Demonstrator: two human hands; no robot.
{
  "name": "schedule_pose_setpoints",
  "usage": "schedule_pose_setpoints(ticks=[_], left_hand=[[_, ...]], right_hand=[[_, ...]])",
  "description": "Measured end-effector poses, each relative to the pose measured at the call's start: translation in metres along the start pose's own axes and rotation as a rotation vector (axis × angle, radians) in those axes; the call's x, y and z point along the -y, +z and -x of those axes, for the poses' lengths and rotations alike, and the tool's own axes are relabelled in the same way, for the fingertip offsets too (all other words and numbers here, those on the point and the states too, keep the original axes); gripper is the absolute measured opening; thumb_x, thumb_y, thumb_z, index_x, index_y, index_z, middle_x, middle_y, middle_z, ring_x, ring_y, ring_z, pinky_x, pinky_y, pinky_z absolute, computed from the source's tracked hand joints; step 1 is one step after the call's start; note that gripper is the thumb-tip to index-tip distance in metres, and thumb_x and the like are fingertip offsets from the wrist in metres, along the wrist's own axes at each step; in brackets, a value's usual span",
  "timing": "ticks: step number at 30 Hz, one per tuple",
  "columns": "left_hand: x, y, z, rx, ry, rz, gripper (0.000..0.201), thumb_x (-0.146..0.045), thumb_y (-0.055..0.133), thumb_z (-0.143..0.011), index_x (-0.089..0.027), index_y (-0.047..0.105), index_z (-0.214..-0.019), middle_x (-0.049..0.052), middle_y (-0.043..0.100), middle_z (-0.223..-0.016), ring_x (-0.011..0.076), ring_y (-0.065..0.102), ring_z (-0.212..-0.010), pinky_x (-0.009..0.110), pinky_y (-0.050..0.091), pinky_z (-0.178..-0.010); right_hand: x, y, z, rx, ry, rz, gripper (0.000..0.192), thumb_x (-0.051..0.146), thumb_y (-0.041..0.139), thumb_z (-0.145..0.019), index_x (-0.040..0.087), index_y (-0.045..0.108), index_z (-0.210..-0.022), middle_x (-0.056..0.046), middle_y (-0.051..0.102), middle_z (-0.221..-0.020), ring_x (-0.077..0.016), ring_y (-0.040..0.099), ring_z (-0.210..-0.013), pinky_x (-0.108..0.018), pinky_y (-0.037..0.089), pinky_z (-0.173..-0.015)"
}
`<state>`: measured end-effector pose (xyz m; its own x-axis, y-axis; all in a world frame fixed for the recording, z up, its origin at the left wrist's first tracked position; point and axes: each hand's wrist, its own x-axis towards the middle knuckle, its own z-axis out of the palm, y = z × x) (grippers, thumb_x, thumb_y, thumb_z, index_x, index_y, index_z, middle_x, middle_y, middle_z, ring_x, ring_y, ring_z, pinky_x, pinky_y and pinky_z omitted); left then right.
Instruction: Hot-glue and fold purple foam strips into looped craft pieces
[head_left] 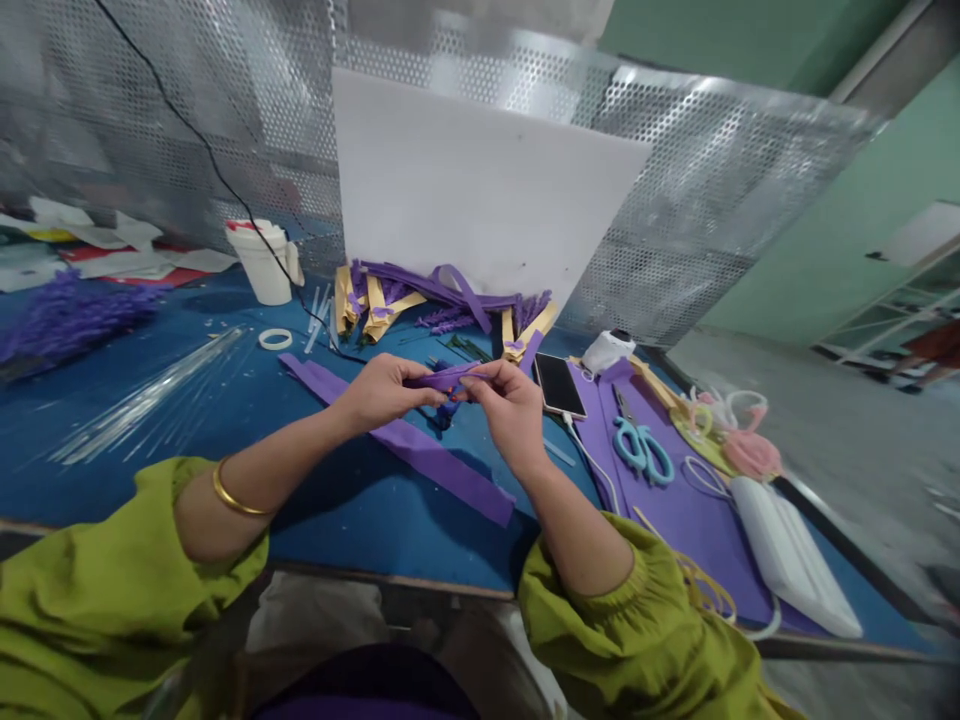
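Between both hands, above the blue table, stretches a narrow folded purple strip. My left hand pinches its left end between thumb and fingers. My right hand grips the other end, thumb pressed on top. Just below and behind the strip sits a small dark blue tool with some orange-red on it, partly hidden by the fingers. A wide purple strip lies diagonally on the table under my hands, running toward the front edge.
Behind my hands lie small lavender bundles in yellow wrapping. A phone, scissors and a white power strip are at right. At left are a white cup, a tape roll, clear thin sticks and purple flowers.
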<state>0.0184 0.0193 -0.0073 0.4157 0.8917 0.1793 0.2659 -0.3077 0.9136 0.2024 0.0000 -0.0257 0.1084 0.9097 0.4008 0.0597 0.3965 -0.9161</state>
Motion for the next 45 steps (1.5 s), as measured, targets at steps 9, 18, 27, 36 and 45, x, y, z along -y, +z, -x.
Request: schedule_pose_setpoints(ticks=[9, 18, 27, 36, 45], left_hand=[[-0.003, 0.001, 0.001, -0.05, 0.021, -0.037, 0.023, -0.033, 0.068, -0.077, -0.012, 0.078, -0.074, -0.003, 0.053, -0.047, 0.0076, 0.039, -0.043, 0.021, 0.027, -0.043], [-0.003, 0.005, 0.004, -0.069, 0.079, -0.073, 0.025, -0.038, 0.071, -0.078, -0.015, 0.08, -0.075, 0.005, 0.075, -0.068, 0.0142, 0.059, -0.058, 0.022, 0.038, -0.049], [0.008, 0.009, 0.003, -0.153, 0.182, -0.207, 0.037, -0.044, 0.064, -0.086, -0.016, 0.074, -0.064, 0.0, 0.067, -0.057, 0.0114, 0.053, -0.052, 0.023, 0.035, -0.052], [0.006, 0.011, 0.005, -0.153, 0.188, -0.168, 0.031, -0.047, 0.067, -0.085, -0.019, 0.079, -0.077, 0.001, 0.074, -0.067, 0.0166, 0.066, -0.065, 0.023, 0.043, -0.061], [0.012, 0.012, 0.006, -0.125, 0.092, -0.122, 0.038, -0.053, 0.07, -0.081, -0.02, 0.081, -0.096, -0.001, 0.072, -0.062, 0.012, 0.056, -0.041, 0.023, 0.041, -0.046]], right_hand=[[-0.001, 0.001, -0.002, -0.103, 0.028, -0.004, 0.024, 0.027, 0.08, -0.067, 0.023, 0.057, -0.07, 0.006, 0.065, -0.055, -0.0153, 0.065, -0.053, -0.028, 0.052, -0.057], [-0.003, 0.001, -0.003, -0.153, 0.065, -0.014, 0.026, 0.03, 0.08, -0.067, 0.022, 0.056, -0.068, 0.005, 0.064, -0.053, -0.0147, 0.064, -0.051, -0.028, 0.052, -0.056], [-0.003, 0.002, -0.001, -0.152, 0.025, -0.007, 0.025, 0.029, 0.079, -0.071, 0.021, 0.056, -0.066, 0.005, 0.063, -0.052, -0.0129, 0.062, -0.049, -0.025, 0.048, -0.053], [-0.004, 0.001, 0.0, -0.143, -0.02, 0.047, 0.025, 0.03, 0.078, -0.073, 0.022, 0.055, -0.068, 0.005, 0.064, -0.054, -0.0136, 0.062, -0.051, -0.027, 0.048, -0.054], [-0.002, 0.003, 0.001, -0.13, -0.044, 0.06, 0.025, 0.03, 0.077, -0.074, 0.023, 0.054, -0.067, 0.005, 0.064, -0.055, -0.0141, 0.062, -0.053, -0.028, 0.049, -0.055]])
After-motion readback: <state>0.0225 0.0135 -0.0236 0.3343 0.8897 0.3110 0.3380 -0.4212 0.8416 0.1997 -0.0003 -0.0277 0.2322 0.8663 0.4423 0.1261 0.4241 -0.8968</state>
